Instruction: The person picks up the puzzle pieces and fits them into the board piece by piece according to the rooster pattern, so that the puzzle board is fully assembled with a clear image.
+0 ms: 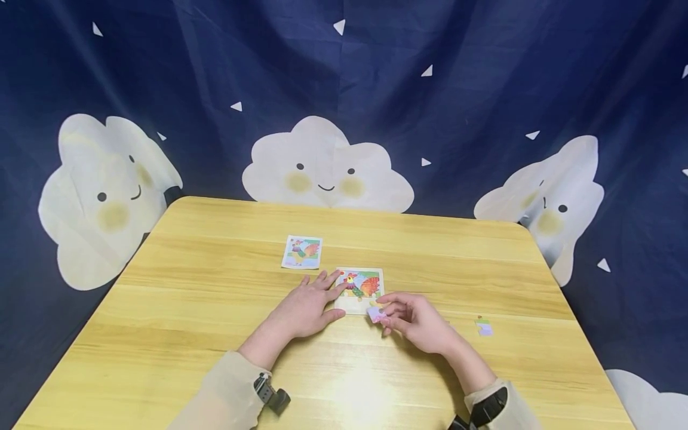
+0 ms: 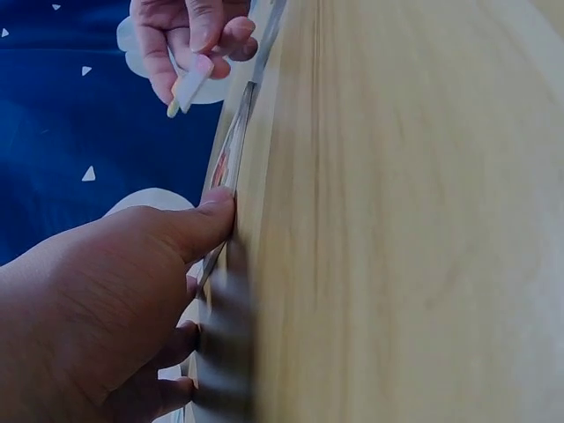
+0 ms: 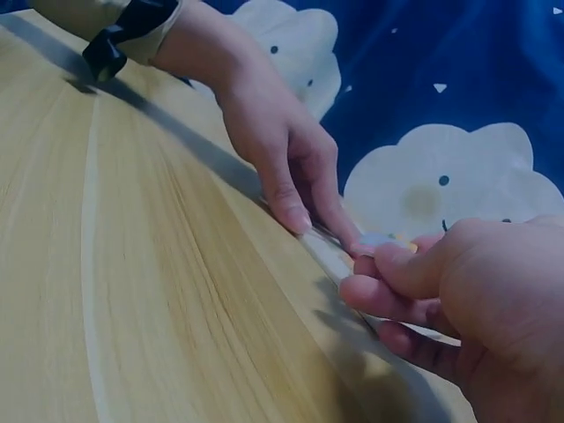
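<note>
A jigsaw puzzle board [image 1: 359, 306] lies mid-table, with a rooster picture filling its upper part and a bare white strip along the bottom. My left hand [image 1: 309, 306] rests at its left side, fingers spread, thumb on the lower left edge. Over the board's lower right corner, my right hand [image 1: 418, 322] pinches a pale lilac puzzle piece [image 1: 376, 314] with pink and yellow parts between thumb and fingers. In the left wrist view, that piece is tilted and raised above the board.
Behind the board to the left lies a rooster picture card [image 1: 302, 252]. A green and lilac puzzle piece [image 1: 484, 326] sits on the wooden table [image 1: 215, 298] to the right of my right hand. A dark blue curtain [image 1: 376, 60] with clouds hangs beyond the table's far edge.
</note>
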The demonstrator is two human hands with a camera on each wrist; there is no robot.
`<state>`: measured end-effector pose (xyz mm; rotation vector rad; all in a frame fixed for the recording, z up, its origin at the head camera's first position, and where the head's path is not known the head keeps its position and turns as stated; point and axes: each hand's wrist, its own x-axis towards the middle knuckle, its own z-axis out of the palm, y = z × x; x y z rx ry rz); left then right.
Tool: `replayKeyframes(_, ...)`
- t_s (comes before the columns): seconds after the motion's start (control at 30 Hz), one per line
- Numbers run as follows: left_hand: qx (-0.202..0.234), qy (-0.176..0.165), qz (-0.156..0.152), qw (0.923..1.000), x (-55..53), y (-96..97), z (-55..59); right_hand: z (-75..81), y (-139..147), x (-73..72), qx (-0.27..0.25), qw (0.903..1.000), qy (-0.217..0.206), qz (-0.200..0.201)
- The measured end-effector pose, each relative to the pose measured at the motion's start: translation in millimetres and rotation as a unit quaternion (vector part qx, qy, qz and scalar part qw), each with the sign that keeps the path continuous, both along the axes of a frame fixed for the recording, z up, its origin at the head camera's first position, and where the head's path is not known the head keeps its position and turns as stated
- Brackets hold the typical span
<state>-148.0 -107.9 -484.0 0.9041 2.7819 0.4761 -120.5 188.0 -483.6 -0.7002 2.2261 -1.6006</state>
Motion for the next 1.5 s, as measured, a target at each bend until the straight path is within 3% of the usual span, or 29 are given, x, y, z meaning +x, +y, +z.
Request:
replayKeyframes(0.27,0.004,-0.002,0.01,0.9999,-3.2,1.0,-1.6,-2.1,-19,-6.9,0.06,0.9939,0.083,-0.04)
replayKeyframes(0.57,0.011,-0.006,0.009,0.9999,-1.2,3.1,-1.8,-5.9,-39,-13.9,0.098,0.9878,0.116,-0.033)
replayKeyframes(0.87,0.016,0.0,0.009,0.9998,1.3,2.8,-0.8,-13.2,-51,-22.7,0.143,0.9642,0.221,-0.034)
replayKeyframes(1.5,0.013,0.007,0.01,0.9998,1.3,-1.0,-3.5,-13.9,-61,-25.1,0.261,0.9305,0.252,-0.05)
